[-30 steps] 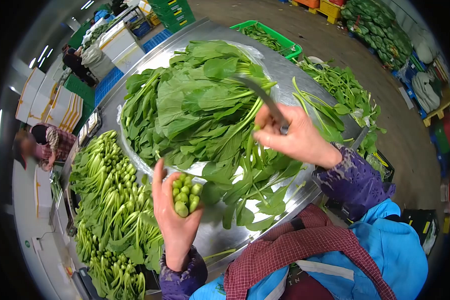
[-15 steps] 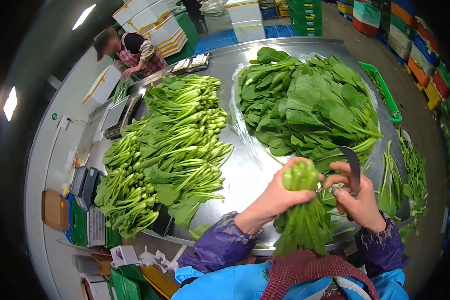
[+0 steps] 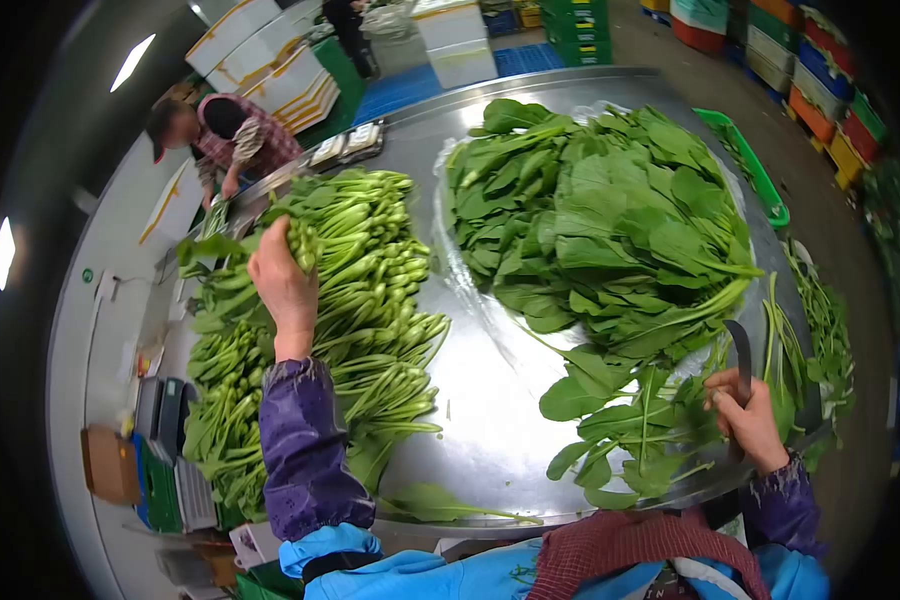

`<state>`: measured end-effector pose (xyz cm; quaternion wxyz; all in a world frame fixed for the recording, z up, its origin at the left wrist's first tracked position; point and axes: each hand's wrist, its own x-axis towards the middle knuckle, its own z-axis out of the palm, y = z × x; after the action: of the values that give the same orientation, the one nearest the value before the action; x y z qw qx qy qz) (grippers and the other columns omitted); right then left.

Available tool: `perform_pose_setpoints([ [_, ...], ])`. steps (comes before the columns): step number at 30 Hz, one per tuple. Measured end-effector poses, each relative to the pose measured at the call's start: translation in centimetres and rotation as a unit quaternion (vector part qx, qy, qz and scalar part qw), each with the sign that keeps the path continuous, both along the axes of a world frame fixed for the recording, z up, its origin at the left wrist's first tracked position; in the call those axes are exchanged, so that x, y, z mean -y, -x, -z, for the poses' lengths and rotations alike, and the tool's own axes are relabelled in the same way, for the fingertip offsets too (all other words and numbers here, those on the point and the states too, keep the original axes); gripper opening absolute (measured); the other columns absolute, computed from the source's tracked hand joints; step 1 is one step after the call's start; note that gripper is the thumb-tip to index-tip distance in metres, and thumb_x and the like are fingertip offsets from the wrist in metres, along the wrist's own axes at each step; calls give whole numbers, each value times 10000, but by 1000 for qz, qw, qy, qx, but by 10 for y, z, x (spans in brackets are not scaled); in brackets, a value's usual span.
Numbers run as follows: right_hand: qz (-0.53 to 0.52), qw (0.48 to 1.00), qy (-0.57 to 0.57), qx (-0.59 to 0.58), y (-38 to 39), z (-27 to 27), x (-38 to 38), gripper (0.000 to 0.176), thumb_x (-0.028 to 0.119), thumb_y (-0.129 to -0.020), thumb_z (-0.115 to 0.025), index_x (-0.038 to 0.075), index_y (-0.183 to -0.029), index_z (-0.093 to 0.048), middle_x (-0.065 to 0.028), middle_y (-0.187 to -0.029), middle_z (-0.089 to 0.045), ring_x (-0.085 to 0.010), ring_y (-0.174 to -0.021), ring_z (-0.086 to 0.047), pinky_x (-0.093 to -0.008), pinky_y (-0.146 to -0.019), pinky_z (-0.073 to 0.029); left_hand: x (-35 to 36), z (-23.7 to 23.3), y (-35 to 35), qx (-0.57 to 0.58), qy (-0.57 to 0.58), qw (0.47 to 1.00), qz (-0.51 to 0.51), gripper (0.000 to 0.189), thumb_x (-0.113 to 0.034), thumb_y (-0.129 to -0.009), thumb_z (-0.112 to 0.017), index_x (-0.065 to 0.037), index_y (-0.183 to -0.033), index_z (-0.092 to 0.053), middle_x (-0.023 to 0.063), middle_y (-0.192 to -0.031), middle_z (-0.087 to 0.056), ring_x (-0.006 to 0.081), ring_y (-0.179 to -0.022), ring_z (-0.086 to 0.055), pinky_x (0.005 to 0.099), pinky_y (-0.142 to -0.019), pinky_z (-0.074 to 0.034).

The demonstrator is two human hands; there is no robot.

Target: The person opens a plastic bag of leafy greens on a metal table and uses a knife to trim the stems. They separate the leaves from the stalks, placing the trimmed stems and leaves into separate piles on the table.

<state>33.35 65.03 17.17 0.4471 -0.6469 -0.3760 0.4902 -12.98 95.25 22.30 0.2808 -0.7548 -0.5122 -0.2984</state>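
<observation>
My left hand (image 3: 284,282) grips a bunch of leafy greens (image 3: 305,243) by its stems, over the rows of stacked bunches (image 3: 375,285) on the left of the metal table (image 3: 490,400). The leaves of the held bunch point left. Near the right front edge, my right hand (image 3: 752,418) is closed around a curved knife (image 3: 741,345), its dark blade pointing up. Loose leafy stalks (image 3: 640,420) lie just left of the knife hand. Behind them rests a large heap of greens (image 3: 610,200) on clear plastic (image 3: 460,260).
Another person (image 3: 230,135) works at the far left, beside white foam boxes (image 3: 270,75). A green crate (image 3: 755,165) stands off the table's right edge. Loose greens (image 3: 820,320) lie along the right side. Stacked colourful crates (image 3: 825,75) stand behind.
My left hand has carried the bunch from in front of me to the far left pile. My right hand, still with the knife, has shifted slightly right and down, away from the left.
</observation>
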Motion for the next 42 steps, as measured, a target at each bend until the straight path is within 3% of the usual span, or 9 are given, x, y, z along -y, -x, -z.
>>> perform_pose_setpoints([
  [5,44,997,28,50,-20,10,16,194,116,-870,-559,-15,-1013,-570,-43,-752,-617,-46,-461,-449,-195,-420,-347,-50,135,52,68,377,918,-104,962,-416,-694,-761,-88,-1424,-227,159,-1449,-272,306,-1324,-288,443,-1056,-272],
  [7,58,995,37,69,-25,10,21,209,141,-871,-565,-13,-1013,-574,-30,-747,-618,-41,-478,-441,-199,-430,-347,-55,125,55,95,396,912,-55,1029,-485,-676,-752,-53,-1432,-203,178,-1459,-253,326,-1327,-279,447,-1066,-259],
  [15,3,957,-64,282,-42,70,33,275,91,-812,-604,7,-1072,-575,-52,-812,-631,-115,-624,-555,-237,-578,-453,-9,61,-19,127,232,952,154,670,-228,-805,-659,-105,-1391,-356,137,-1382,-405,292,-1283,-370,457,-1049,-293],
  [21,-33,902,-133,409,-25,86,26,244,117,-756,-640,30,-984,-632,-127,-1057,-593,-260,-741,-607,-367,-684,-498,85,66,-125,214,339,878,261,331,-58,-803,-634,-58,-1132,-599,105,-1129,-619,237,-1092,-550,406,-987,-403],
  [25,-122,910,21,395,-66,111,60,177,166,-757,-650,48,-890,-648,-143,-872,-639,-292,-783,-624,-375,-684,-480,139,63,-162,183,382,839,341,240,-33,-805,-628,-5,-1043,-629,110,-1048,-644,224,-1023,-581,345,-936,-421],
  [27,-92,961,18,260,-69,92,77,184,213,-780,-647,41,-846,-657,-144,-781,-648,-266,-746,-628,-356,-676,-470,157,67,-172,228,430,807,335,229,-23,-804,-629,9,-1032,-624,107,-1019,-645,211,-995,-582,330,-915,-423],
  [31,76,960,-13,269,-73,80,70,251,260,-791,-652,16,-851,-647,-143,-799,-653,-269,-741,-628,-365,-662,-468,182,77,-196,310,487,740,346,181,26,-779,-635,10,-960,-632,103,-962,-651,201,-935,-596,300,-849,-440],
  [35,38,878,49,474,-70,111,46,325,297,-760,-672,5,-895,-624,-181,-802,-639,-316,-764,-629,-381,-686,-487,205,76,-220,334,528,694,358,177,8,-790,-633,1,-966,-643,103,-985,-654,193,-953,-594,302,-866,-438],
  [42,113,987,-57,96,-55,69,57,317,159,-758,-662,6,-1035,-640,-99,-867,-677,-171,-782,-637,-314,-720,-497,225,77,-247,419,623,579,319,176,-23,-873,-561,21,-1027,-635,85,-978,-653,135,-924,-583,247,-835,-441],
])
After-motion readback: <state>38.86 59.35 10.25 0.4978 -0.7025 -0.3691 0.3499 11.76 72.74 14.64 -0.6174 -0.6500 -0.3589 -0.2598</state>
